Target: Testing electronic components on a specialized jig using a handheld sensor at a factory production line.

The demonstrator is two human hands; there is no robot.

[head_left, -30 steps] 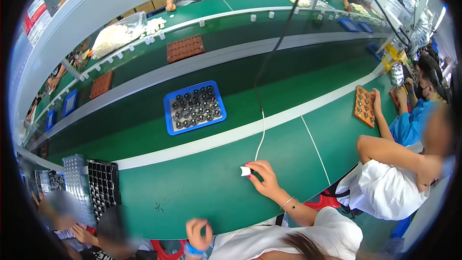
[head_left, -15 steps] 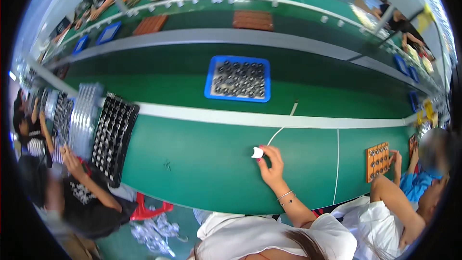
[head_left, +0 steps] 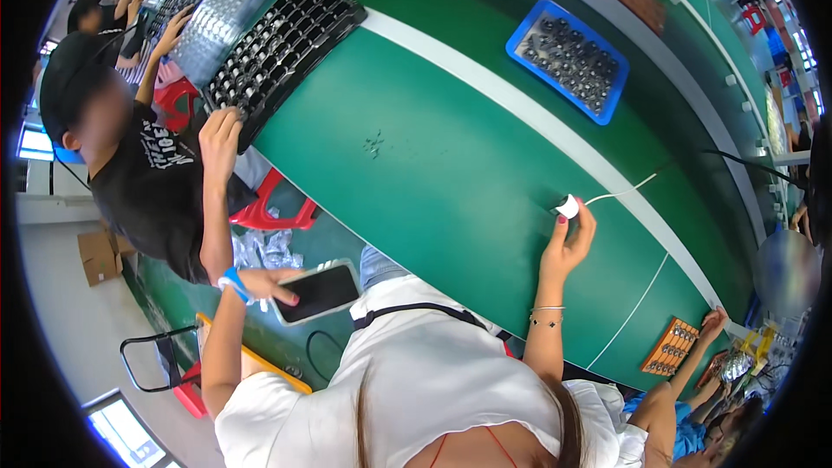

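Bench [head_left: 416,165]: green, filling the centre, from which the clock is read.
Co-worker [head_left: 156,178]: seated, black shirt, 9 o'clock.
Black tray [head_left: 334,22]: gridded, on the bench, 11 o'clock.
Blue tray [head_left: 523,30]: dark round parts inside, beyond the white strip [head_left: 520,107], 1 o'clock.
Orange holder [head_left: 660,349]: rows of round parts, 4 o'clock.
Left hand [head_left: 269,284]: 8 o'clock, fingers closed around a phone [head_left: 321,293], thumb on its face.
Phone: pale case, dark screen, tilted, clear of the bench edge; on present evidence, the step is holding it apart from the cord's end.
Right hand [head_left: 568,247]: over the bench, between 3 and 4 o'clock, thumb and fingertips in a narrow pinch.
Cord [head_left: 626,192]: white, leading from behind those fingers toward 3 o'clock; its join is hidden.
White piece [head_left: 568,207]: small, in that pinch, 3 o'clock; moving it would likely call for a steady grip and slack cord.
Specks [head_left: 373,144]: dark, loose on the bench, 11 o'clock.
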